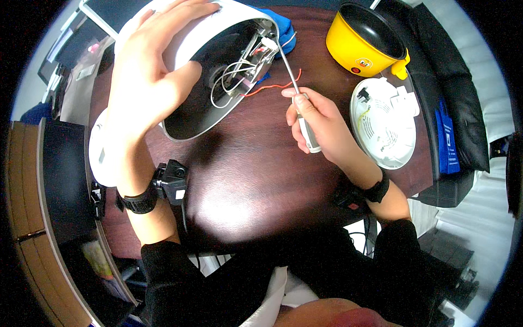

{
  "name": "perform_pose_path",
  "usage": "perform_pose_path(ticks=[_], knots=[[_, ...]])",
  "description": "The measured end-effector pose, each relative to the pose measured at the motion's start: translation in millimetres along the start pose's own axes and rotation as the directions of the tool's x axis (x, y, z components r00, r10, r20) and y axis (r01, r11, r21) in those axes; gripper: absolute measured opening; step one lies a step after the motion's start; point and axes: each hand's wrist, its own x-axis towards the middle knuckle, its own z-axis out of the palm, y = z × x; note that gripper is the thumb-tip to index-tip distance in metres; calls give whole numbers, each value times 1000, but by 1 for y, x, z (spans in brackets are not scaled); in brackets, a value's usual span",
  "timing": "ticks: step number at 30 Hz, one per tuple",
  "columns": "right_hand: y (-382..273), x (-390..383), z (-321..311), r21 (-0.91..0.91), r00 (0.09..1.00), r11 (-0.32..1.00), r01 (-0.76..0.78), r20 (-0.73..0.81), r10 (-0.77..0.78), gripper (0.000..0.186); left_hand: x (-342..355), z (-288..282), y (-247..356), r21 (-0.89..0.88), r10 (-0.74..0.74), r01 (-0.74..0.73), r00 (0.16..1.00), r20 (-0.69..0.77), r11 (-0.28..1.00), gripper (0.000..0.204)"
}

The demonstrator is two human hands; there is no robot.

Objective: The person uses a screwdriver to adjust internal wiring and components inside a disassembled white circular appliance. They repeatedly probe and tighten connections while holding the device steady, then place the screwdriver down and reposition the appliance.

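A white, rounded appliance housing (202, 28) lies tilted on its side, its dark hollow facing me. My left hand (155, 60) holds it from above, fingers spread over the outer wall and thumb across the rim. Inside, white wires (235, 76) and a metal bracket with connectors sit along the right side. A loose red wire (280, 85) hangs out over the table. My right hand (316, 117) grips a screwdriver (306, 128) by its grey and white handle. Its long shaft points up to the housing's inner right edge; the tip's exact contact is hard to make out.
At the right lies a round white plastic cover (383, 124), inner side up. Behind it stands a yellow pot (359, 46) with a dark inside. Blue cloth or bag (280, 27) lies behind the housing. A white round part (101, 150) sits by my left forearm. The table (256, 180) is dark wood.
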Motion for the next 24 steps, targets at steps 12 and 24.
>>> perform_pose_path(ticks=[12, 24], knots=[[-4, 9, -21, -318, 998, 948, 20, -47, -36, 31, -3, 3, -6, 63, 25, -23, 999, -28, 998, 75], [-12, -4, -32, -944, 767, 261, 202, -13, -642, 28, 2, 14, -38, 38, 94, -93, 996, -8, 995, 69]])
